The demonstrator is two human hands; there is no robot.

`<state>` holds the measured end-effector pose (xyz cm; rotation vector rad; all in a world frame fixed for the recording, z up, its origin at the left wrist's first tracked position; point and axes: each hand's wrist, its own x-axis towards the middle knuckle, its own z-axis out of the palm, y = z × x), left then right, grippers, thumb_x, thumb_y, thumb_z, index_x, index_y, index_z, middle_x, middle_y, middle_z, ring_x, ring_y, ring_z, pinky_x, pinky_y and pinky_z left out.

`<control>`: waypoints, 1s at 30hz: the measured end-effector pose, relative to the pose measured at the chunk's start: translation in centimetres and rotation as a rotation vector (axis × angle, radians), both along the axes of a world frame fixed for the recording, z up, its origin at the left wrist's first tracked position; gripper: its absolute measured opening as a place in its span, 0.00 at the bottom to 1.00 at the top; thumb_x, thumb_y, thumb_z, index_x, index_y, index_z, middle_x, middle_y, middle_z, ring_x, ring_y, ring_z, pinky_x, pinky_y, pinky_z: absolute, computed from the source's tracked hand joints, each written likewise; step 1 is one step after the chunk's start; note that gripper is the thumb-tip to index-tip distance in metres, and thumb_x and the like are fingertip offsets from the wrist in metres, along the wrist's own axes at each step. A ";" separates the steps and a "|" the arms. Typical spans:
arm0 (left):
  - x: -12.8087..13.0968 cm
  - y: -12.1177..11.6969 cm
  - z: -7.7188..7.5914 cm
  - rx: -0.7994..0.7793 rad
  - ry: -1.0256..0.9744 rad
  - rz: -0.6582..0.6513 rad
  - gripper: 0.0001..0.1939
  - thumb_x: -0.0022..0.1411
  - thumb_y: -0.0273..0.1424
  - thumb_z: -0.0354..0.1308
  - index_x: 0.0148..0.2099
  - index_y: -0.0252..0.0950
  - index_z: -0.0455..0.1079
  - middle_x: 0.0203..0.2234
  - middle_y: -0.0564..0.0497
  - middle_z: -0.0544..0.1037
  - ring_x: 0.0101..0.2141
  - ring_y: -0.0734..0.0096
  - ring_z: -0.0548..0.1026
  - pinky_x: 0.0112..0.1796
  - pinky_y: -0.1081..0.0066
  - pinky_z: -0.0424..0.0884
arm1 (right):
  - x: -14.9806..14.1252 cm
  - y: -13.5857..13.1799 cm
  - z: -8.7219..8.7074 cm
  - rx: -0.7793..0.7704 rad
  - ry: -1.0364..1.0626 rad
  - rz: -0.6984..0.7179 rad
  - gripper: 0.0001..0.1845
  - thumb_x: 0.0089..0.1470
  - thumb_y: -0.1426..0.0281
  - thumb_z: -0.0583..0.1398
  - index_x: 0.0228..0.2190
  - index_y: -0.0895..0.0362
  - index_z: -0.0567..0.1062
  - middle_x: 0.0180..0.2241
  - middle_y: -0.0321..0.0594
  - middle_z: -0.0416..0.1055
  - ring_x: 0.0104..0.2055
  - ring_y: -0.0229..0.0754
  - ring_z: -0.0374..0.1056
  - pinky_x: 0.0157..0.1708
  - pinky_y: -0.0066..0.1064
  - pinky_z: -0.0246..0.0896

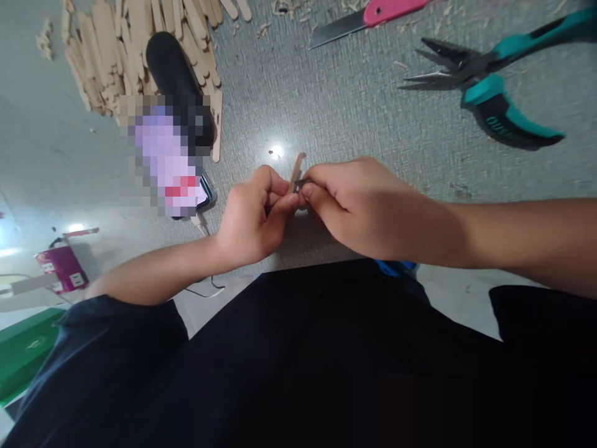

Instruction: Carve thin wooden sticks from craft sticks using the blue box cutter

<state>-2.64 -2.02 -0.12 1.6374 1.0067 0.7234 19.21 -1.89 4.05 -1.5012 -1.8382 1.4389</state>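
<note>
My left hand (pixel 254 218) pinches a wooden craft stick (pixel 296 169) between thumb and fingers near the table's front edge. The stick points up and slightly right, away from my body. My right hand (pixel 373 205) is closed against the stick's lower part, its thumb and forefinger pressed round a small dark piece (pixel 303 183) that looks like a blade. Most of that piece is hidden in the fingers, so its kind is unclear. Both hands' fingertips nearly meet around the stick.
A heap of craft sticks (pixel 105 59) lies at the back left. In front are a black case (pixel 175 78) and a phone (pixel 168 162) on a cable. A pink-handled knife (pixel 342 28), wood shavings (pixel 263 29) and teal-handled pliers (pixel 485 68) lie behind. A purple power adapter (pixel 63 267) sits far left.
</note>
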 end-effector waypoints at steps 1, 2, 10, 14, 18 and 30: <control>0.0 0.0 0.0 0.012 0.015 0.004 0.23 0.80 0.50 0.67 0.39 0.42 0.64 0.19 0.59 0.73 0.17 0.77 0.63 0.21 0.69 0.52 | 0.0 0.0 0.0 -0.030 0.025 0.007 0.27 0.75 0.78 0.63 0.23 0.50 0.67 0.17 0.34 0.66 0.20 0.37 0.59 0.22 0.36 0.53; 0.0 0.0 0.1 0.020 0.026 0.004 0.23 0.80 0.49 0.68 0.39 0.42 0.64 0.19 0.59 0.74 0.17 0.77 0.63 0.21 0.69 0.53 | 0.1 0.1 -0.1 -0.117 0.070 0.015 0.27 0.77 0.75 0.63 0.23 0.50 0.68 0.17 0.34 0.67 0.19 0.37 0.62 0.20 0.36 0.54; -0.2 -0.2 0.1 0.002 0.031 -0.009 0.22 0.82 0.51 0.65 0.40 0.43 0.65 0.20 0.57 0.76 0.17 0.75 0.67 0.20 0.70 0.54 | 0.1 0.7 -0.3 -0.219 0.163 0.025 0.27 0.78 0.73 0.65 0.23 0.51 0.70 0.14 0.31 0.67 0.14 0.34 0.62 0.15 0.33 0.52; -0.2 -0.3 -0.1 -0.039 0.011 -0.005 0.22 0.82 0.51 0.64 0.41 0.43 0.65 0.20 0.57 0.76 0.17 0.75 0.67 0.19 0.69 0.54 | 0.1 0.9 -0.4 -0.307 0.156 0.035 0.26 0.79 0.72 0.62 0.24 0.52 0.72 0.17 0.34 0.70 0.15 0.36 0.66 0.15 0.33 0.55; -0.1 -0.2 0.2 -0.166 -0.084 0.010 0.24 0.80 0.54 0.67 0.42 0.44 0.64 0.24 0.55 0.80 0.19 0.73 0.70 0.21 0.67 0.60 | 0.3 1.5 -0.1 -0.441 0.262 -0.003 0.24 0.80 0.70 0.63 0.26 0.54 0.74 0.19 0.34 0.73 0.15 0.35 0.68 0.15 0.31 0.57; 0.5 -0.1 0.9 -0.241 -0.234 0.056 0.27 0.75 0.57 0.72 0.42 0.42 0.66 0.22 0.57 0.80 0.17 0.74 0.74 0.19 0.71 0.68 | 1.0 1.6 -0.5 -0.429 0.536 0.071 0.22 0.79 0.63 0.66 0.29 0.56 0.76 0.22 0.32 0.74 0.17 0.33 0.68 0.18 0.26 0.59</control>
